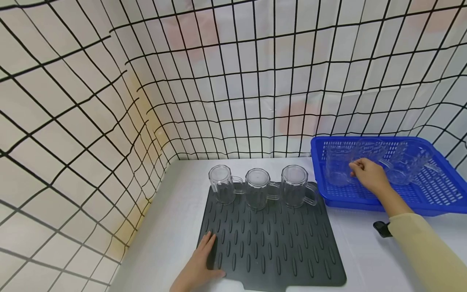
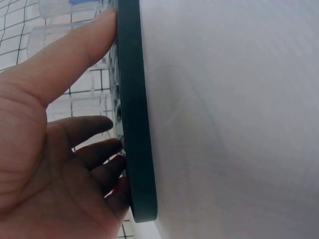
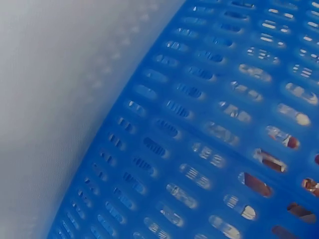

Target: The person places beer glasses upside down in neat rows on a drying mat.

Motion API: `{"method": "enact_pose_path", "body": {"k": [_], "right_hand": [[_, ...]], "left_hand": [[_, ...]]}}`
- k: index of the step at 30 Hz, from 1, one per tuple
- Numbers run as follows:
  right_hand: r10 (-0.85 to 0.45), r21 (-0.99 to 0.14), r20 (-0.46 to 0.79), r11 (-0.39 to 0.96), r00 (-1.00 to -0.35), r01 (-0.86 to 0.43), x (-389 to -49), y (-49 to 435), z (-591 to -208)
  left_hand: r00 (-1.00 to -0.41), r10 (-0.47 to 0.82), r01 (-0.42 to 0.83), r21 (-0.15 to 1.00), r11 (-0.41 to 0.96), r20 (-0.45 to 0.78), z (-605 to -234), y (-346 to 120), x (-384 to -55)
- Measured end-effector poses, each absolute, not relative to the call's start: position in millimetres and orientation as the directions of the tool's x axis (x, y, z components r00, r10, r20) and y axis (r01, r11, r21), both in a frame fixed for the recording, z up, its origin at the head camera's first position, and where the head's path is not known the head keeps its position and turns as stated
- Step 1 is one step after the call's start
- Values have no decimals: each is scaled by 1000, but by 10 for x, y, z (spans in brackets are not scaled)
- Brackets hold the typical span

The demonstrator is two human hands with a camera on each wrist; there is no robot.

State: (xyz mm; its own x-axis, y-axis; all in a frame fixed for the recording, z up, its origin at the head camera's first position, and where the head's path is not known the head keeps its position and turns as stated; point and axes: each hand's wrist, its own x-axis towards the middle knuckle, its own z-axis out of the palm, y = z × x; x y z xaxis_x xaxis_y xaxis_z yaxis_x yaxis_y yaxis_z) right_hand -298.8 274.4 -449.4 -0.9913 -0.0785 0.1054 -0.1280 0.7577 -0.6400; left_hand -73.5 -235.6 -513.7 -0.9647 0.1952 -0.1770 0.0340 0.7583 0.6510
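Three clear glass mugs [image 1: 257, 190] stand in a row along the far edge of a dark ribbed mat [image 1: 273, 247], handles to the right. My left hand [image 1: 200, 261] rests at the mat's near left edge with fingers spread; in the left wrist view its thumb and fingertips [image 2: 117, 196] touch the mat's rim [image 2: 137, 124]. Over the blue basket [image 1: 365, 209], my right hand [image 1: 370, 176] curls its fingers at the handle side of a glass mug [image 1: 336, 168]. The basket wall [image 3: 184, 127] hides most of that hand in the right wrist view.
More glass mugs [image 1: 401, 166] lie in the basket, right of my right hand. A black wire grid [image 1: 255, 93] rises behind and along the left side. Beside the right sleeve, a small black object [image 1: 382, 229] shows on the white table [image 1: 359, 247].
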Motion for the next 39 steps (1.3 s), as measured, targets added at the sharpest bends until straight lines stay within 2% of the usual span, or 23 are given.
{"method": "enact_pose_path", "body": {"k": [32,39], "right_hand": [[-81,-632,332,721,-940,-285,-2487,2549,-4178],[-76,-610,427,712,-901,-349,-2390,2534,-4134]], "left_hand": [[-965,201,42,653,756,-171,-5131,-2355,-743],[-963,199,32,661,750,-180,-5117,-2348,-735]]}}
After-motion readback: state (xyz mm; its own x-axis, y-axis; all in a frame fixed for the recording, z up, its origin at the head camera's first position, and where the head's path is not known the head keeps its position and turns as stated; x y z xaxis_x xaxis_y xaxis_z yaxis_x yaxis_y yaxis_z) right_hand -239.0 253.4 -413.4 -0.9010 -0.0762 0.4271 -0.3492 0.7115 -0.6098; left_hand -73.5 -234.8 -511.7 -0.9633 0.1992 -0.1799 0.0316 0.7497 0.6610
